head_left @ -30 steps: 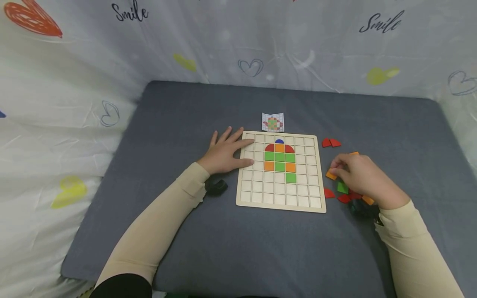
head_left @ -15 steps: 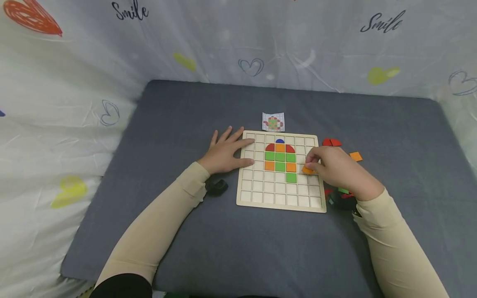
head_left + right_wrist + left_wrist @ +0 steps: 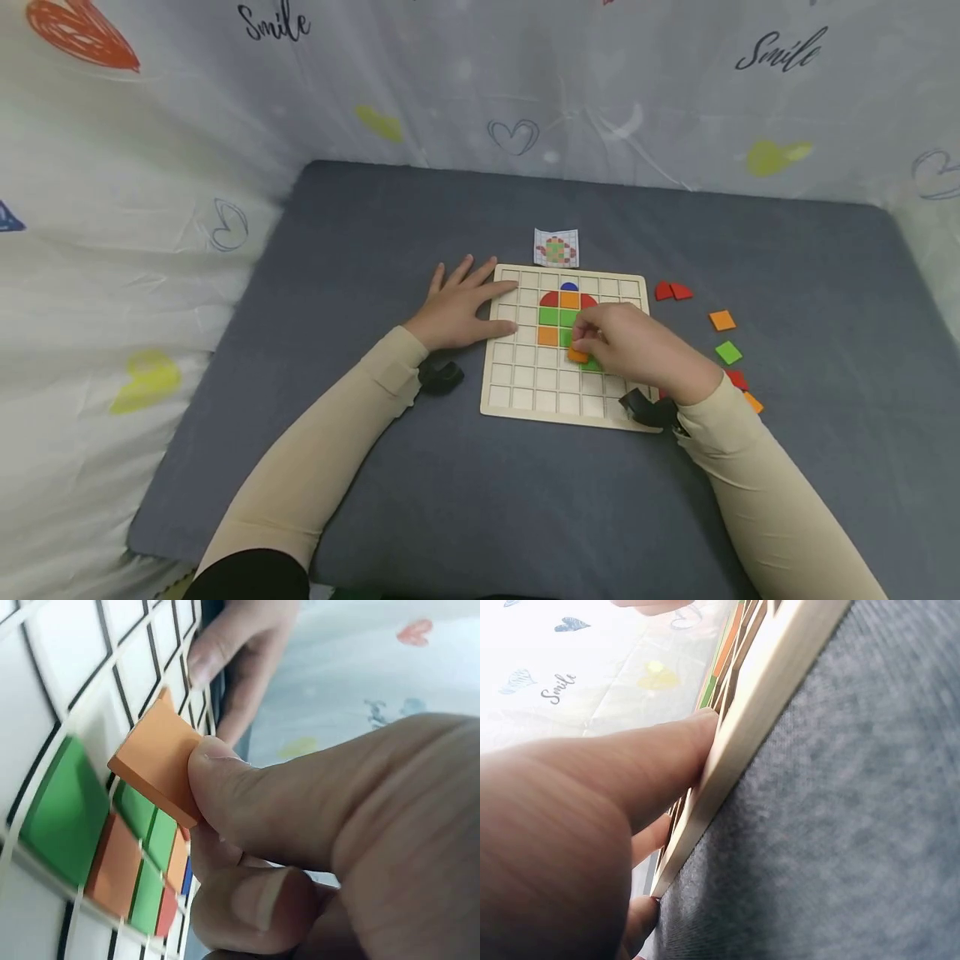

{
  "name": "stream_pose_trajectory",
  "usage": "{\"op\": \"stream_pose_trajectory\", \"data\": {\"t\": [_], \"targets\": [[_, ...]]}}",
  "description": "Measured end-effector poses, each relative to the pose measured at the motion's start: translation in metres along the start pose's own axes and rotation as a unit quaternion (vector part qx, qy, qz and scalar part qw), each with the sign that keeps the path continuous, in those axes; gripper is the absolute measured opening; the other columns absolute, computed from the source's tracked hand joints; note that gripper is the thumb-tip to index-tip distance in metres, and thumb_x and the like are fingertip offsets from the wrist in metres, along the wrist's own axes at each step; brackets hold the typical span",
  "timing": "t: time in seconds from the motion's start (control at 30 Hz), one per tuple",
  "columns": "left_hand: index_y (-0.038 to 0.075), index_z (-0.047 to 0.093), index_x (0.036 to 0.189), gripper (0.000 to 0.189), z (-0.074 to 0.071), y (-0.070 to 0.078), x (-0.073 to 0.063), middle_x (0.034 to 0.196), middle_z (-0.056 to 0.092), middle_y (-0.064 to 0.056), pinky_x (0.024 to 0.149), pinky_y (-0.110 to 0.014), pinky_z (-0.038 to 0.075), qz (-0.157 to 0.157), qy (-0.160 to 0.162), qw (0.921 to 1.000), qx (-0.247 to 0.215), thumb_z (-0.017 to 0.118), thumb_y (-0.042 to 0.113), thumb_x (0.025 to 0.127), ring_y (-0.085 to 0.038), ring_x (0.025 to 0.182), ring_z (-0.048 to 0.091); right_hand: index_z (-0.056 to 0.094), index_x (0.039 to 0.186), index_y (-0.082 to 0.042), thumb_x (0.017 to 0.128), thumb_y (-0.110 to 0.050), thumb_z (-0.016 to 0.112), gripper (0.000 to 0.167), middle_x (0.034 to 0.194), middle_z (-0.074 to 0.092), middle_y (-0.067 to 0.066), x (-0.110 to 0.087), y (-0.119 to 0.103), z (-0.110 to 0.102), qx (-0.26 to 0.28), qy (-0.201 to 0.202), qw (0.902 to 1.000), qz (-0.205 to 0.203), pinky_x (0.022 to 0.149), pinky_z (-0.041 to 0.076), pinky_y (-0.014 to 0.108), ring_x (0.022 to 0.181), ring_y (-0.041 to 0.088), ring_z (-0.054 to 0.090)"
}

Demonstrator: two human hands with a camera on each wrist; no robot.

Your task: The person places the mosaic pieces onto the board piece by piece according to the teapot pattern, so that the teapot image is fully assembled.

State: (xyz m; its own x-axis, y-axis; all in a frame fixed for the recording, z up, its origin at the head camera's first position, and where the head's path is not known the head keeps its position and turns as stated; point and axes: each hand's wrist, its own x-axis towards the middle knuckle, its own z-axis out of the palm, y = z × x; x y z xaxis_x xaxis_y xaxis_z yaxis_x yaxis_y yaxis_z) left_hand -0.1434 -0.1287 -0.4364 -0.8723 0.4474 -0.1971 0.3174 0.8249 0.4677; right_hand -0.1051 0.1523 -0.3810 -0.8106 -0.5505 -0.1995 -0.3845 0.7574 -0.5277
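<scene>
A wooden grid board (image 3: 525, 402) lies on the table, with green, orange, red and blue tiles set in its upper middle cells. My left hand (image 3: 459, 310) rests on the board's left edge, fingers spread, thumb and index on the rim cells; the left wrist view shows the thumb (image 3: 667, 750) against the wooden edge. My right hand (image 3: 626, 340) pinches an orange square tile (image 3: 159, 761) between thumb and fingers. That tile is tilted just above the board, beside a green tile (image 3: 66, 810). The right hand covers some of the set tiles in the head view.
A small printed pattern card (image 3: 557, 248) lies behind the board. To its right are loose pieces: two red ones (image 3: 672, 291), an orange square (image 3: 722, 320), a green square (image 3: 728, 352), and more red and orange pieces partly behind the right wrist. A patterned curtain (image 3: 525, 83) hangs behind the table.
My right hand has carried an orange tile leftward from the loose pieces to over the board's middle. The left hand has stayed on the board's edge. The head view has shifted slightly.
</scene>
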Motion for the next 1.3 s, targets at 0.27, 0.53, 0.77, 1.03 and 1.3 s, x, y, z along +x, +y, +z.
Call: {"op": "stream_pose_trajectory", "data": {"t": [0.27,0.53,0.77,1.03,1.3], "targets": [[0.04,0.039,0.163,0.078,0.001,0.001,0.0,0.178,0.008,0.002,0.126,-0.062,-0.014,0.003,0.003,1.0,-0.002,0.06,0.072,0.096,-0.03,0.164,-0.007,0.074,0.09,-0.01,0.098,-0.007,0.073,0.008,0.081,0.066,-0.002,0.007,-0.004,0.009,-0.018,-0.008,0.9995,-0.022,0.071,0.05,0.034,0.071,0.015,0.056],[0.041,0.039,0.163,0.078,0.001,0.0,0.001,0.178,0.008,0.002,0.126,-0.061,-0.015,0.003,0.002,1.0,0.0,0.06,0.072,0.096,-0.03,0.164,-0.007,0.075,0.089,-0.012,0.097,-0.008,0.075,0.009,0.083,0.068,-0.003,0.005,-0.005,0.015,-0.034,0.01,0.9991,-0.022,0.073,0.052,0.034,0.073,0.015,0.058],[0.04,0.039,0.163,0.078,0.002,0.001,0.001,0.178,0.009,0.002,0.126,-0.061,-0.015,-0.002,-0.001,1.0,-0.002,0.061,0.072,0.095,-0.031,0.164,-0.007,0.075,0.089,-0.013,0.095,-0.01,0.079,0.008,0.082,0.067,-0.004,0.005,-0.002,0.018,-0.043,0.015,0.9984,-0.032,0.073,0.053,0.034,0.073,0.015,0.058],[0.039,0.039,0.163,0.078,0.001,0.0,0.0,0.178,0.008,0.002,0.126,-0.061,-0.014,0.001,0.002,1.0,0.001,0.061,0.071,0.096,-0.03,0.164,-0.007,0.076,0.092,-0.013,0.093,-0.01,0.081,0.005,0.09,0.07,-0.002,0.004,0.0,0.02,-0.053,0.024,0.9974,-0.043,0.078,0.056,0.038,0.08,0.016,0.061],[0.04,0.038,0.163,0.078,0.0,0.0,0.001,0.178,0.008,0.002,0.126,-0.061,-0.014,0.001,0.004,1.0,0.001,0.061,0.071,0.096,-0.03,0.164,-0.007,0.08,0.092,-0.014,0.091,-0.012,0.083,0.004,0.092,0.074,-0.003,0.004,0.005,0.019,-0.047,0.029,0.9977,-0.04,0.079,0.057,0.038,0.082,0.016,0.064]]}}
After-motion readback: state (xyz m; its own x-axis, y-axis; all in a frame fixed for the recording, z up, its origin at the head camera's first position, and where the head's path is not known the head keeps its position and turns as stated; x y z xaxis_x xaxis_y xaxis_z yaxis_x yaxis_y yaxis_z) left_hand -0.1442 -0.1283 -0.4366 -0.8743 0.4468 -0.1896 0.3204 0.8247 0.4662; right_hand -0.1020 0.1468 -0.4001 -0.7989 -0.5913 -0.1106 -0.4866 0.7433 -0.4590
